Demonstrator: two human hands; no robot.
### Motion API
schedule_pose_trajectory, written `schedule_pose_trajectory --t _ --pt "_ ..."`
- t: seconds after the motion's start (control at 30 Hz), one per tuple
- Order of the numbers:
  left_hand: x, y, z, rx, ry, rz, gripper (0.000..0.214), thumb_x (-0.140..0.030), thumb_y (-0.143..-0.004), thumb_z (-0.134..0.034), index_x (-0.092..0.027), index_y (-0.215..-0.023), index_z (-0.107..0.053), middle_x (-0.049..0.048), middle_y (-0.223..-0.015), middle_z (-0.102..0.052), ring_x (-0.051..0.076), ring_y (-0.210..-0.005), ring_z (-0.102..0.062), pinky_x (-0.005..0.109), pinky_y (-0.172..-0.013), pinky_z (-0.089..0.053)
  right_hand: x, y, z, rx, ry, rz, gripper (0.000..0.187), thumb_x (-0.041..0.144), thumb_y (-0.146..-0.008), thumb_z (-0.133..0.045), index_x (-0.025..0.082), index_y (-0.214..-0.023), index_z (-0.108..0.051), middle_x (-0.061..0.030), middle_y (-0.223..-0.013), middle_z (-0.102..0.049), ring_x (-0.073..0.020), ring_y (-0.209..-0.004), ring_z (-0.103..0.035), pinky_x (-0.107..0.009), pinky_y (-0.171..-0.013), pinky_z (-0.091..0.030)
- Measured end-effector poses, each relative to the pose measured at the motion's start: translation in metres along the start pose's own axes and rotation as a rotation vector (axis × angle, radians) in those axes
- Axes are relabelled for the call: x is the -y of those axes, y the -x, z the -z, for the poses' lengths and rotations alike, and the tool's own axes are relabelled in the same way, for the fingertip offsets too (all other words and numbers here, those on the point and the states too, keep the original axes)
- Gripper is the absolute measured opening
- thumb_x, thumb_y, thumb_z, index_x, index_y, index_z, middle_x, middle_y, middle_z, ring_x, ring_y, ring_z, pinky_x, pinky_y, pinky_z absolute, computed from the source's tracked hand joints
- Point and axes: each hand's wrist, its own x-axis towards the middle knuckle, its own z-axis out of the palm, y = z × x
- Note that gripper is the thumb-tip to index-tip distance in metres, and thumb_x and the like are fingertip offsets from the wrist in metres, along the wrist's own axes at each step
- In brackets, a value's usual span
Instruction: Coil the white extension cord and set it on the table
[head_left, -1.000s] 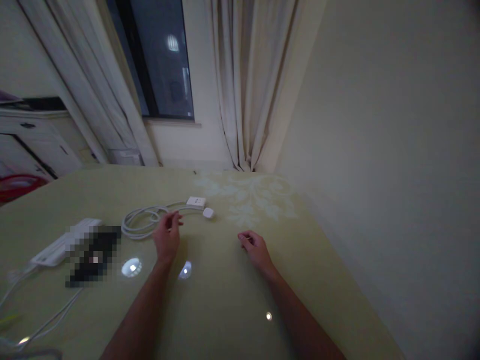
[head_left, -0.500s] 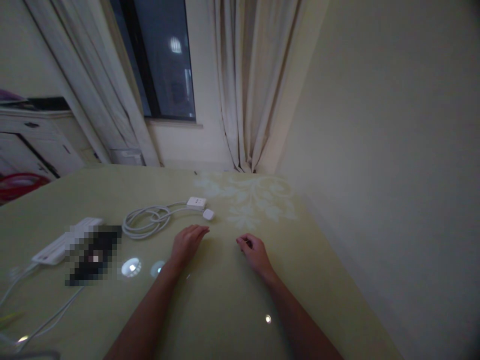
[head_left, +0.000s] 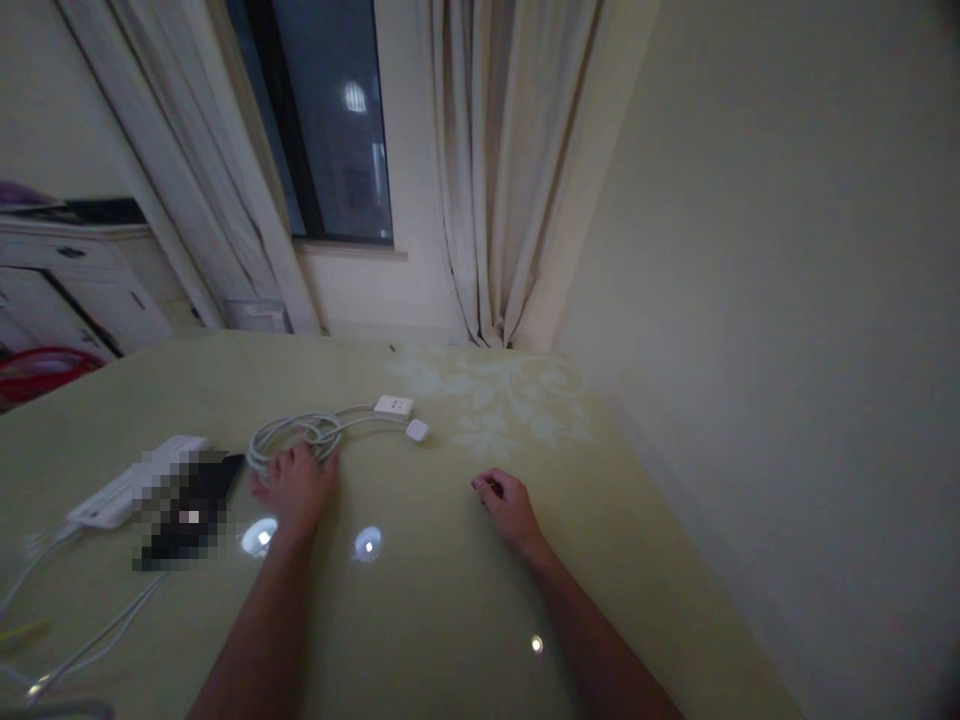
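A white extension cord (head_left: 360,421) lies loosely coiled on the table, its small socket block (head_left: 394,406) and square plug (head_left: 417,431) at the right end of the coil. My left hand (head_left: 296,485) is at the near side of the coil, fingers spread over its lower edge; whether they touch the cable I cannot tell. To the right, my right hand (head_left: 510,505) rests on the tabletop with curled fingers, thumb against the index finger. Its palm is hidden, and no object shows in it.
A white power strip (head_left: 112,505) and a pixelated dark flat object (head_left: 196,512) lie on the left of the glossy green table (head_left: 450,620). White cables (head_left: 112,635) run at the lower left. A wall (head_left: 787,350) borders the right, with curtains (head_left: 495,180) behind.
My left hand has moved left, from near the plug to the coiled part of the cord, and its fingers have spread. My right hand stays in place.
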Motion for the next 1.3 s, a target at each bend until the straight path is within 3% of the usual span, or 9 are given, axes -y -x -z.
schedule_pose_trajectory --t 0.1,0.2,0.33,0.53,0.7,0.87,1.03,1.17,1.3 --pt "0.009 -0.007 -0.003 0.095 -0.088 0.006 0.056 -0.047 -0.087 -0.061 -0.004 -0.123 -0.063 0.0285 -0.122 -0.067 0.043 -0.121 -0.059 0.062 -0.113 -0.028 0.000 0.000 -0.001 -0.005 0.003 0.007 0.030 0.044 -0.089 -0.058 0.018 -0.080 -0.070 -0.0020 -0.071 -0.065 -0.0161 -0.068 -0.057 -0.027 -0.068 -0.043" --pt "0.001 -0.006 -0.004 0.144 -0.068 -0.043 0.068 -0.058 -0.083 -0.062 -0.004 -0.123 -0.062 0.0282 -0.111 -0.071 0.043 -0.111 -0.065 0.057 -0.103 -0.040 0.001 0.000 -0.001 -0.008 -0.003 -0.002 0.030 0.044 -0.088 -0.059 0.018 -0.080 -0.070 -0.0017 -0.070 -0.064 -0.0161 -0.068 -0.058 -0.026 -0.067 -0.043" --pt "-0.032 0.016 -0.002 0.200 0.028 -0.201 0.070 -0.060 -0.088 -0.056 -0.010 -0.137 -0.054 0.0227 -0.106 -0.074 0.038 -0.097 -0.071 0.047 -0.087 -0.050 0.002 0.000 -0.001 -0.001 -0.032 -0.016 0.031 0.046 -0.088 -0.059 0.018 -0.080 -0.069 -0.0018 -0.069 -0.064 -0.0164 -0.067 -0.059 -0.027 -0.066 -0.044" --pt "-0.076 0.052 0.005 0.330 0.213 -0.344 0.038 -0.052 -0.091 -0.059 -0.025 -0.115 -0.068 0.0112 -0.115 -0.074 0.030 -0.096 -0.071 0.037 -0.075 -0.050 -0.008 -0.009 0.000 -0.122 -0.247 -0.089 0.044 0.056 -0.083 -0.061 0.017 -0.101 -0.067 -0.0072 -0.090 -0.068 -0.0170 -0.071 -0.063 -0.028 -0.064 -0.050" --pt "-0.088 0.073 0.009 0.421 0.409 -0.607 0.028 -0.045 -0.089 -0.064 -0.026 -0.110 -0.068 0.0061 -0.102 -0.074 0.023 -0.087 -0.071 0.033 -0.072 -0.051 -0.013 -0.016 0.014 -0.338 -0.285 -0.101 0.053 0.062 -0.081 -0.060 0.018 -0.110 -0.062 -0.0102 -0.100 -0.067 -0.0203 -0.084 -0.065 -0.031 -0.070 -0.055" --pt "-0.093 0.088 0.008 0.506 0.529 -0.962 0.027 -0.038 -0.089 -0.068 -0.025 -0.112 -0.069 0.0064 -0.102 -0.073 0.022 -0.092 -0.069 0.033 -0.081 -0.051 -0.005 -0.014 0.027 -0.406 -0.141 -0.026 0.044 0.056 -0.089 -0.056 0.018 -0.111 -0.063 -0.0113 -0.107 -0.070 -0.0219 -0.094 -0.065 -0.032 -0.079 -0.053" --pt "-0.095 0.087 0.013 0.519 0.548 -1.222 0.019 -0.034 -0.095 -0.064 -0.028 -0.110 -0.074 0.0043 -0.093 -0.072 0.020 -0.091 -0.065 0.034 -0.088 -0.045 0.000 -0.010 0.026 -0.378 -0.057 0.040 0.037 0.047 -0.093 -0.054 0.017 -0.113 -0.064 -0.0113 -0.107 -0.070 -0.0205 -0.091 -0.065 -0.031 -0.078 -0.052" --pt "-0.096 0.084 0.018 0.527 0.520 -1.244 0.017 -0.032 -0.097 -0.062 -0.028 -0.106 -0.075 0.0046 -0.091 -0.072 0.020 -0.093 -0.063 0.036 -0.090 -0.041 0.005 -0.004 0.019 -0.277 0.048 0.126 0.028 0.041 -0.096 -0.053 0.019 -0.106 -0.067 -0.0091 -0.103 -0.069 -0.0194 -0.089 -0.064 -0.030 -0.078 -0.051" --pt "-0.095 0.085 0.017 0.486 0.575 -1.204 0.020 -0.034 -0.098 -0.060 -0.027 -0.113 -0.073 0.0055 -0.094 -0.074 0.021 -0.093 -0.063 0.037 -0.090 -0.043 0.013 0.006 0.006 -0.114 0.252 0.287 0.027 0.037 -0.101 -0.051 0.021 -0.093 -0.070 -0.0069 -0.094 -0.067 -0.0197 -0.090 -0.061 -0.030 -0.083 -0.046"
